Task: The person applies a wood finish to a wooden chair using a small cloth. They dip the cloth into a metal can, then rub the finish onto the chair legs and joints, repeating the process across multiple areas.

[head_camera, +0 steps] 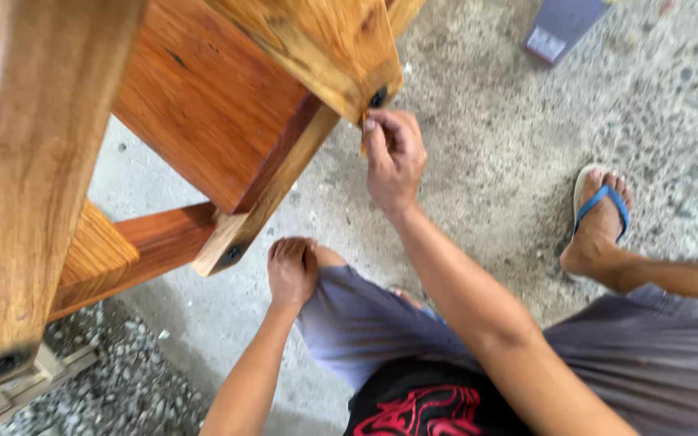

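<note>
**Wooden frame on the concrete floor, one hand working at a leg end**

Closest to the lens is the thick wooden post (18, 178) running down the left side, light grain, with a dark bolt hole near its bottom end. It's part of a reddish-brown wooden frame (212, 105) lying tipped over on the concrete floor (494, 161).

The right hand (393, 157) is up at the end of the upper beam (341, 48), right under another dark bolt hole (377, 98). Its grip is pinched shut, thumb and fingertips together on something small and orange-brown at the beam's edge; can't tell what it is.

The left hand (291, 270) rests flat on the left knee, fingers loosely curled, holding nothing, just beside the end of the lower slat (232, 242).

Further out: grey shorts (656, 347), a foot in a blue flip-flop (599, 218) near the right edge, a grey box (563, 28) at the top, gravel (123, 387) bottom left.
</note>
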